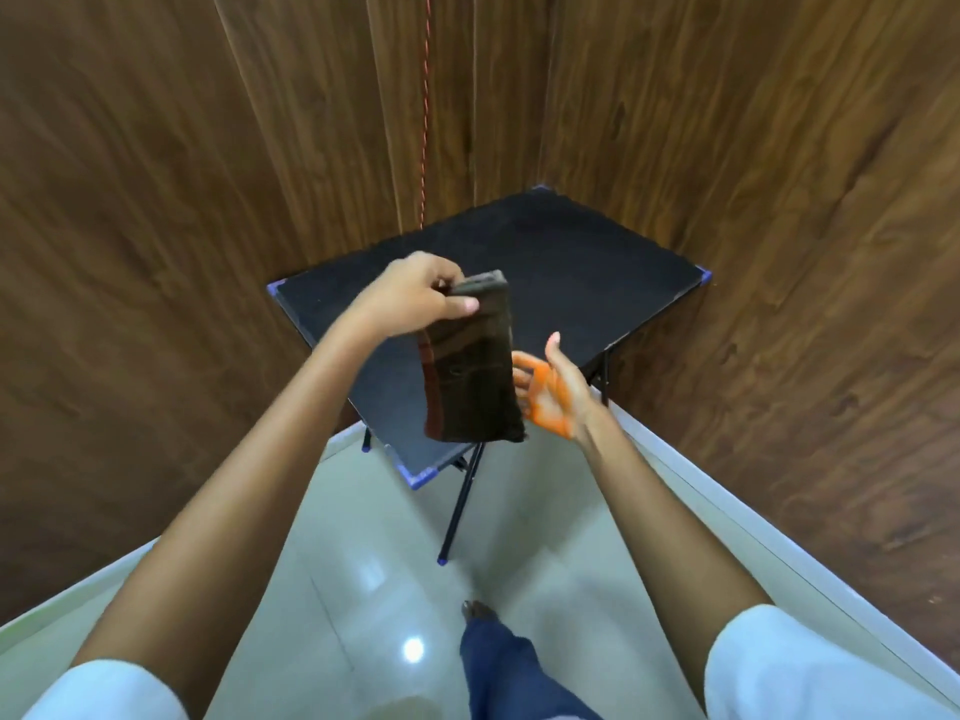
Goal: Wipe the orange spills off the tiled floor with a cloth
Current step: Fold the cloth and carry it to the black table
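Left hand [415,296] pinches the folded cloth [470,366] by its top edge; it hangs soft and light; the orange-smeared right hand [553,392] lies open, empty

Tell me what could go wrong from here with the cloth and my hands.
The right hand is open and smeared orange; touching the black table or wood wall could spread the stain. The left hand pinches only the top edge of the dark cloth, so it may slip and drop.
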